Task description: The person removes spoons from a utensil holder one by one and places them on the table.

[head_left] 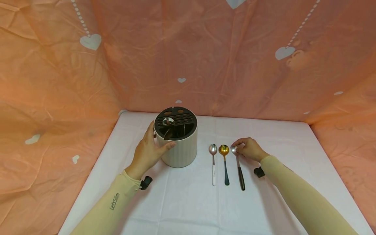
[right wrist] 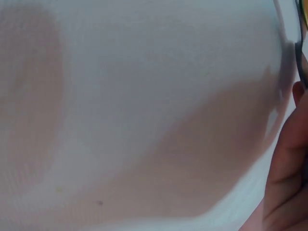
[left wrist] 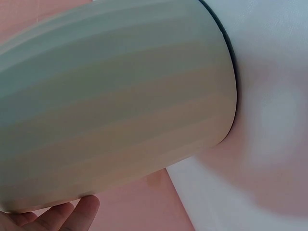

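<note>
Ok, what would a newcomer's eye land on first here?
Probably the pale ribbed holder with its black slotted top, standing on the white table, the left grip around its side. Next, the gold-bowled spoon, middle of three lying right of the holder; then the right grip at the rightmost spoon's bowl.

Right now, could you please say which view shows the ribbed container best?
The head view, since the ribbed container shows its black top and front there. Left wrist: only side and base edge; right wrist: none.
</note>
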Motion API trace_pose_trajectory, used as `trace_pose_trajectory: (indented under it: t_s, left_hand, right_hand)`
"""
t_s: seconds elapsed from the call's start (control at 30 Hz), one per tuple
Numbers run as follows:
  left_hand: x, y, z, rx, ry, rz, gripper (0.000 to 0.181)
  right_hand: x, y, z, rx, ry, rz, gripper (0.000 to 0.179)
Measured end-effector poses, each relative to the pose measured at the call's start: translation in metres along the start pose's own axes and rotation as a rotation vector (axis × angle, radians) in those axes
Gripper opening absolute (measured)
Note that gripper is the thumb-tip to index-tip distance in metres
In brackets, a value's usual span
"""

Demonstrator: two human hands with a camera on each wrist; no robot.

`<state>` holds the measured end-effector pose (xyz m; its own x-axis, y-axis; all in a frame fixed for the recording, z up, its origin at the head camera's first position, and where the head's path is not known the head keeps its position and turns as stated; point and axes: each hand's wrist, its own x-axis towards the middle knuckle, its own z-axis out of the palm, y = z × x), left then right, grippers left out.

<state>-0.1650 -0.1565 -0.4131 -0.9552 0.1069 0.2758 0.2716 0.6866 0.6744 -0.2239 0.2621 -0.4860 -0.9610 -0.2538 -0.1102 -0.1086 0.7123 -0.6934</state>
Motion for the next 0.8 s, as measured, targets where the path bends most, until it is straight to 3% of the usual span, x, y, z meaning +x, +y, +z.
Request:
trace_pose_trajectory:
  t_s: [0.23, 0.8]
  left_hand:
    - [0.0007, 0.0014, -0.0006, 0.004, -0.002, 0.001, 0.105]
    - [0.0004, -0.0002, -0.0007, 0.012, 0.001, -0.004, 0.106]
  right_hand:
    - [-0.0015, 0.003, 0.0006, -0.052, 0.019, -0.059, 0.015]
    - [-0.0096, -0.0031, -0.0024, -0.127, 0.046, -0.053, 0.018]
